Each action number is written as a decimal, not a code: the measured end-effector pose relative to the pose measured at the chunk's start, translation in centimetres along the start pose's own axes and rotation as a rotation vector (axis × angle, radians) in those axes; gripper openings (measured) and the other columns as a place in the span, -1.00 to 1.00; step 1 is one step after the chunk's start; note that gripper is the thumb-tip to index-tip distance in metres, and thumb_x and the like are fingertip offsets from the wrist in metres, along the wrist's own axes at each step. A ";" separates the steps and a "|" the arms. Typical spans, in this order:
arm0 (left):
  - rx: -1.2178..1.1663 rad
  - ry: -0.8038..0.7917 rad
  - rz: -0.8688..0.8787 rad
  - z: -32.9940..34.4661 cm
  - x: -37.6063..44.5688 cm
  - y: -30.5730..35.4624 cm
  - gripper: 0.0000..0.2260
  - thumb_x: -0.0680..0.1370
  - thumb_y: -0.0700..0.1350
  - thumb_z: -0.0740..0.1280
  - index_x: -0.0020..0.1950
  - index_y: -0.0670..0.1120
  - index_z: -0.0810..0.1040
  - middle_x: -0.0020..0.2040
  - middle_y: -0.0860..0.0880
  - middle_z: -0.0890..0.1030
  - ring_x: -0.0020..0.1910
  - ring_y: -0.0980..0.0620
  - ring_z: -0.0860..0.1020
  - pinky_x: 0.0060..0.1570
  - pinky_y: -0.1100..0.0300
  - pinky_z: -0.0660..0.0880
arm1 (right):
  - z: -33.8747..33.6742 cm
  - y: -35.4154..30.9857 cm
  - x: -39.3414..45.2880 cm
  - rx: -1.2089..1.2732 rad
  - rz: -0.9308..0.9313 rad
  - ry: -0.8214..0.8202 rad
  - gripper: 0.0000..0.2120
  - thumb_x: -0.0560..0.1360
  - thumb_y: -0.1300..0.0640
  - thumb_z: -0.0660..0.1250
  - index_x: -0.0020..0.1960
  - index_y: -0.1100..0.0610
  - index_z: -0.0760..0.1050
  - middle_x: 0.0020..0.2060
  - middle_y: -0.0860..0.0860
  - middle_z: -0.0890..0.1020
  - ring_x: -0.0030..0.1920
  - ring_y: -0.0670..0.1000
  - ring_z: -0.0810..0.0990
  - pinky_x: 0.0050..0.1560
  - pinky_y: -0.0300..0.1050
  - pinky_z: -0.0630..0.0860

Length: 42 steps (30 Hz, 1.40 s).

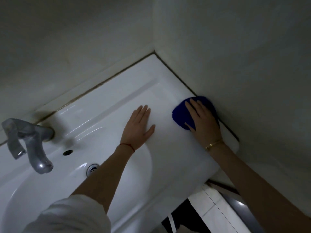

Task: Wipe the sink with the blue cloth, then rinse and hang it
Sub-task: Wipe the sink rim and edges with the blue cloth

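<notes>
Deep-blue soft microfibre cloth (182, 115) bunched flat on right ledge of glossy white ceramic sink (107, 105), hard against side wall (252, 81), near back corner. Right hand (201, 121) pressing down on cloth, palm flat, fingers straight and a little spread, thumb out along cloth's near edge; no pinch, no curl. Thin gold bracelet (213, 144) on that wrist. Left hand (139, 126) flat on bare ledge beside cloth, apart from it, fingers straight and close together, holding nothing; apparently bracing. Red thread band (127, 146) on left wrist, pale sleeve (72, 216) pushed up arm.

Grey metal tap (28, 142) at left over basin, no water visible. Round overflow hole (67, 152) and chrome drain (91, 168) in bowl. Dim light; wet or dry surface not tellable.

Step, judged: wiping stage, ledge in hand; rinse and hang not yet done.

Handling, judged: cloth light, limp, no shape of own, likely to slide easily on glazed ceramic under flat palm. Heavier and drippy once rinsed. For lifting, best gathered by scrunching fingers into middle of bunch, or pinched at exposed left edge. Wall side poor access. Nothing fragile.
</notes>
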<state>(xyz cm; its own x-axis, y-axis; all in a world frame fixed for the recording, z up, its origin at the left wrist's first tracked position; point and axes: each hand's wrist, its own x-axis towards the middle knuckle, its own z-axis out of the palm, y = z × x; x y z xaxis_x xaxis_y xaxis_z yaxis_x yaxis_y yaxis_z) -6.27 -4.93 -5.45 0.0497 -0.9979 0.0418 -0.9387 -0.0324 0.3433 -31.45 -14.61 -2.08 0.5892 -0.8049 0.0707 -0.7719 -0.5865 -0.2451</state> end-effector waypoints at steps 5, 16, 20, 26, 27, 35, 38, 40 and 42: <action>-0.004 -0.056 0.002 0.0 -1.4 1.8 -0.37 0.61 0.19 0.07 0.56 -0.19 0.22 0.56 -0.13 0.25 0.56 -0.08 0.16 0.53 0.09 0.07 | -0.6 0.2 -2.0 0.057 0.042 -0.028 -0.29 0.45 0.18 0.45 0.51 0.20 0.20 0.46 0.15 0.31 0.46 0.21 0.26 0.43 0.10 0.19; -0.070 -0.132 0.070 0.4 -7.7 7.6 -0.38 0.62 0.21 0.06 0.54 -0.17 0.28 0.55 -0.09 0.28 0.56 -0.05 0.17 0.52 0.10 0.11 | -4.4 0.4 -12.3 0.429 0.362 0.045 -0.47 0.56 -0.04 0.28 0.44 0.19 0.33 0.42 0.10 0.39 0.45 0.08 0.27 0.47 -0.05 0.15; -0.058 -0.117 0.092 0.4 -9.4 8.7 -0.43 0.63 0.15 0.10 0.50 -0.21 0.34 0.52 -0.12 0.34 0.53 -0.08 0.23 0.50 0.11 0.14 | -4.2 0.4 -15.7 0.448 0.305 0.042 -0.47 0.53 -0.14 0.28 0.38 0.15 0.41 0.40 0.04 0.40 0.46 0.05 0.22 0.45 -0.09 0.10; -0.073 -0.163 0.077 -0.3 -11.9 9.5 -0.40 0.63 0.19 0.05 0.52 -0.20 0.32 0.53 -0.10 0.31 0.55 -0.05 0.20 0.51 0.06 0.18 | -3.6 1.7 -13.3 0.377 0.153 0.047 -0.55 0.50 -0.18 0.24 0.16 0.16 0.58 0.20 0.05 0.57 0.37 0.11 0.37 0.44 0.13 0.24; -0.092 -0.177 0.059 -0.4 -12.4 9.6 -0.38 0.62 0.21 0.02 0.52 -0.18 0.31 0.54 -0.08 0.29 0.55 -0.03 0.17 0.52 0.10 0.13 | -3.3 1.6 -13.4 0.357 0.127 0.051 -0.57 0.50 -0.15 0.26 0.14 0.16 0.58 0.15 0.05 0.60 0.35 0.12 0.39 0.42 0.16 0.25; -0.162 -0.184 0.147 -0.7 -18.6 10.2 -0.41 0.63 0.22 0.09 0.46 -0.19 0.41 0.48 -0.12 0.39 0.50 -0.04 0.28 0.49 0.09 0.23 | -1.8 -4.4 -16.9 0.402 -0.007 0.001 -0.57 0.50 -0.17 0.26 0.14 0.13 0.60 0.13 0.01 0.61 0.34 0.08 0.40 0.50 -0.12 0.04; -0.189 -0.159 0.138 -1.3 -21.5 9.3 -0.45 0.60 0.19 0.18 0.42 -0.19 0.45 0.45 -0.11 0.42 0.48 -0.03 0.32 0.49 0.18 0.19 | -1.9 -4.1 -16.3 0.359 0.009 0.030 -0.59 0.51 -0.17 0.26 0.08 0.14 0.60 0.06 0.01 0.63 0.22 0.08 0.48 0.46 -0.05 0.14; -0.212 -0.151 0.121 -1.7 -23.6 8.4 -0.43 0.60 0.20 0.18 0.44 -0.18 0.42 0.47 -0.11 0.40 0.48 -0.02 0.31 0.47 0.23 0.14 | -1.5 -4.4 -15.8 0.331 0.119 0.027 -0.60 0.50 -0.19 0.23 0.03 0.13 0.58 0.01 0.01 0.64 0.17 0.11 0.51 0.44 0.09 0.20; -0.234 -0.144 0.096 -1.9 -25.5 7.7 -0.40 0.59 0.21 0.20 0.46 -0.18 0.39 0.47 -0.10 0.39 0.48 -0.02 0.30 0.47 0.24 0.13 | -0.8 -6.6 -16.4 0.327 0.219 0.018 -0.58 0.48 -0.21 0.21 0.04 0.12 0.56 0.04 0.01 0.62 0.24 0.16 0.48 0.43 0.17 0.19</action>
<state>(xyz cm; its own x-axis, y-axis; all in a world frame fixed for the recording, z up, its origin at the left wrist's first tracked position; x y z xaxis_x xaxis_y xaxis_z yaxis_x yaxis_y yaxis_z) -14.15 20.41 -2.06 -0.1000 -0.9940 -0.0439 -0.8317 0.0593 0.5520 -36.19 2.42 -0.86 0.4128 -0.9108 -0.0011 -0.7602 -0.3439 -0.5512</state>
